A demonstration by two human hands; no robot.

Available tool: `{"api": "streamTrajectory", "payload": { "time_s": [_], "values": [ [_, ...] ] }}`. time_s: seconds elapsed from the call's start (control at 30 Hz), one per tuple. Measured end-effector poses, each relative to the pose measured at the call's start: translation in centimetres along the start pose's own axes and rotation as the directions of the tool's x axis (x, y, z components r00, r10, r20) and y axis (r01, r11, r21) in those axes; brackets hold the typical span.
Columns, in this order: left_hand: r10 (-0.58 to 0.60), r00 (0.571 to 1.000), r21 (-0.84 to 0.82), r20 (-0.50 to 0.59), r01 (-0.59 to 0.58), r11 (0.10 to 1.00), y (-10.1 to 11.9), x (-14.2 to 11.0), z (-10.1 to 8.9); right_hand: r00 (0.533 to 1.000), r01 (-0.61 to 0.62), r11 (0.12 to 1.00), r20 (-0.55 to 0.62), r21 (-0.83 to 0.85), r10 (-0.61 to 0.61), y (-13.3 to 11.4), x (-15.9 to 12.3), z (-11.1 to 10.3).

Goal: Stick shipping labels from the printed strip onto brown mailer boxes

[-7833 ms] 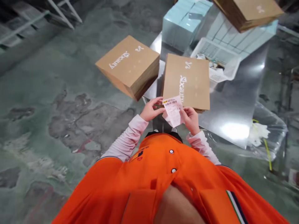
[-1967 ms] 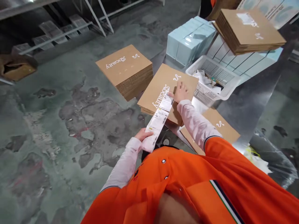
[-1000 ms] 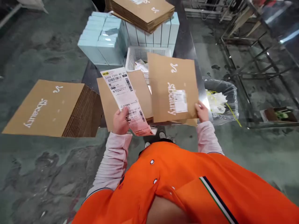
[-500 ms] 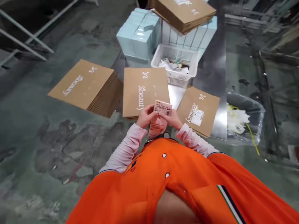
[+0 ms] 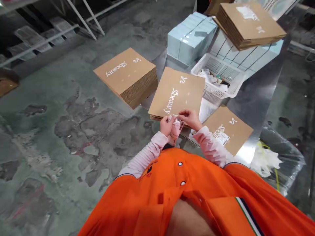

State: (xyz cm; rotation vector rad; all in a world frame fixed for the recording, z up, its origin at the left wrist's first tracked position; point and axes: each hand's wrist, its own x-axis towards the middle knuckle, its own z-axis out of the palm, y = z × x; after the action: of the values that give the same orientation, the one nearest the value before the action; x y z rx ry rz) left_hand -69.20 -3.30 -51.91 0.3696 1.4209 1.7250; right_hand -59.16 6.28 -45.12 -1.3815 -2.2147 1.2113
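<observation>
My left hand [image 5: 166, 126] pinches a strip of printed shipping labels [image 5: 176, 130] in front of my waist. At the strip's upper end my right hand [image 5: 190, 118] has its thumb and fingers closed on the paper edge. The strip hangs down between both hands. Just beyond them lies a stack of flat brown cardboard mailers [image 5: 177, 90] with white lettering, its top one bare of any label. Right of my right forearm, a cardboard mailer [image 5: 227, 126] with a white label stuck on it rests on the metal table.
Another mailer stack [image 5: 126, 73] stands at the left. A white plastic basket [image 5: 236, 86] holding paper scraps sits behind, near pale blue boxes [image 5: 188, 39]. More mailers [image 5: 251, 24] lie on boxes at back right. A clear bag [image 5: 283, 157] hangs by the metal table [image 5: 265, 78].
The label strip went from flat on the stack to my left hand, then between both hands. A labelled mailer, held by my right hand a second ago, now lies on the table at right.
</observation>
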Motion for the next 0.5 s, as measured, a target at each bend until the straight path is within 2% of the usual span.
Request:
{"api": "streamTrajectory", "payload": {
  "time_s": [0.07, 0.13, 0.2, 0.33, 0.37, 0.43, 0.5],
  "values": [
    [-0.019, 1.0, -0.051, 0.022, 0.02, 0.998, -0.3, 0.5, -0.2, 0.99, -0.022, 0.997, 0.141, 0.072, 0.012, 0.2, 1.6, 0.1],
    [-0.049, 0.998, -0.078, 0.039, 0.052, 0.996, -0.5, 0.7, -0.6, 0.974, -0.02, 0.998, 0.225, 0.054, 0.007, 0.3, 2.7, 0.3],
    [-0.054, 0.999, -0.053, 0.008, 0.054, 0.997, -0.6, 0.8, -1.0, 0.976, 0.02, 1.0, 0.218, -0.003, -0.019, 0.4, 3.2, 0.7],
    [-0.039, 0.993, 0.013, -0.112, 0.041, 0.999, -0.3, 0.8, -1.6, 0.987, 0.105, 0.99, 0.129, -0.093, -0.093, 0.8, 3.5, 1.6],
    [-0.066, 0.994, -0.003, -0.092, 0.066, 0.998, -0.3, 0.9, -1.8, 0.987, 0.135, 0.984, 0.098, -0.113, -0.125, 0.9, 3.8, 1.6],
    [-0.177, 0.982, -0.047, 0.072, 0.18, 0.982, -0.4, 1.2, -2.0, 0.981, 0.192, 0.97, 0.017, -0.15, -0.192, 1.0, 5.0, 1.4],
    [-0.295, 0.909, -0.069, 0.293, 0.328, 0.942, -0.8, 1.7, -2.2, 0.972, 0.203, 0.96, -0.079, -0.194, -0.221, 1.1, 6.9, 0.7]
  ]
}}
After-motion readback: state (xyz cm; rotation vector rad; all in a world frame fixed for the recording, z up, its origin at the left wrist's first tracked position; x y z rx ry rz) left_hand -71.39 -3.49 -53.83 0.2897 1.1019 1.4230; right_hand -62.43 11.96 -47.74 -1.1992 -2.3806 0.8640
